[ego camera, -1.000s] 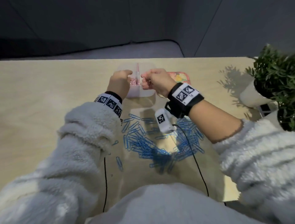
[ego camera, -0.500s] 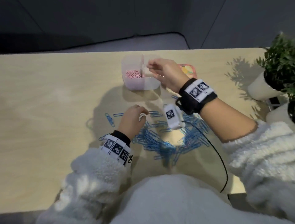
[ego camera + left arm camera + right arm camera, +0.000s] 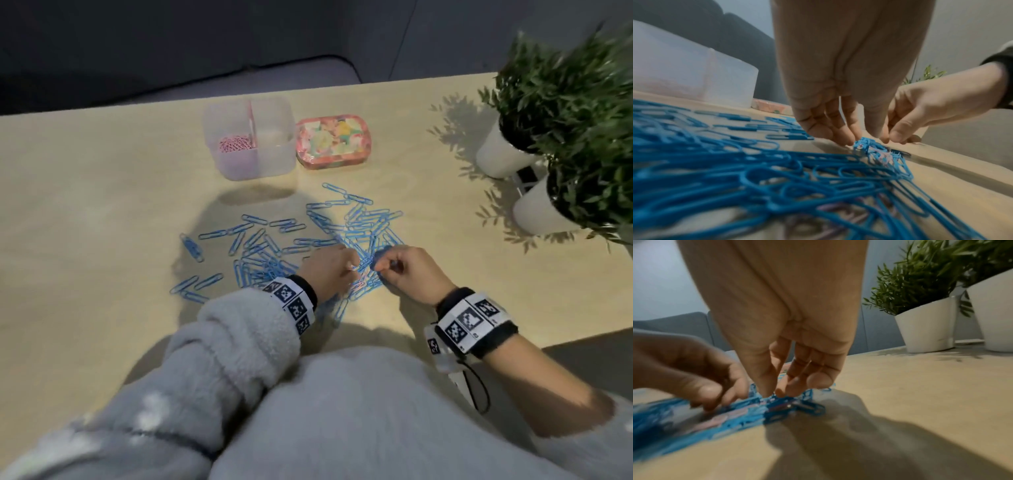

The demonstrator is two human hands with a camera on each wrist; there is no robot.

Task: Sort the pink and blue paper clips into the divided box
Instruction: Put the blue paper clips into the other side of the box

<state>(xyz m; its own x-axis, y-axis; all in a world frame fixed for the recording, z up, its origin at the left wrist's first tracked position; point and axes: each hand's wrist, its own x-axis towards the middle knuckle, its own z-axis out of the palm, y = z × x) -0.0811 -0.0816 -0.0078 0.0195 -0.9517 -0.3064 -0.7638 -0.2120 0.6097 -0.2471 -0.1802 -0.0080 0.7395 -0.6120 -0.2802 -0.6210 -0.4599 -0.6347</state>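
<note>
- Risk: left hand (image 3: 327, 270) and right hand (image 3: 409, 270) both dig at one tangled clump (image 3: 875, 149) of clips; pulling it up likely drags blue and pink together, so mixed clips could land in one compartment.
- Risk: interlocked clips may snag and scatter off the near tabletop (image 3: 85, 205) edge, since the clump sits on the heap's side away from the divided box (image 3: 250, 137).
- Left fingers (image 3: 838, 133) bunched together, tips down on the clump; clamped on a clip or not — cannot tell.
- Right fingers (image 3: 764, 386) curled, thumb and forefinger pinched onto clips at the clump.
- Blue paper clips (image 3: 260, 250): thin coated wire, a loose spread-out heap in front of the divided box, many overlapping.
- Pink paper clips (image 3: 236, 144): small pile in the box's left compartment; a few pale ones still buried in the clump. Right compartment looks empty.
- Box translucent, pink divider, patterned tin (image 3: 334, 142) just beside its right wall.
</note>
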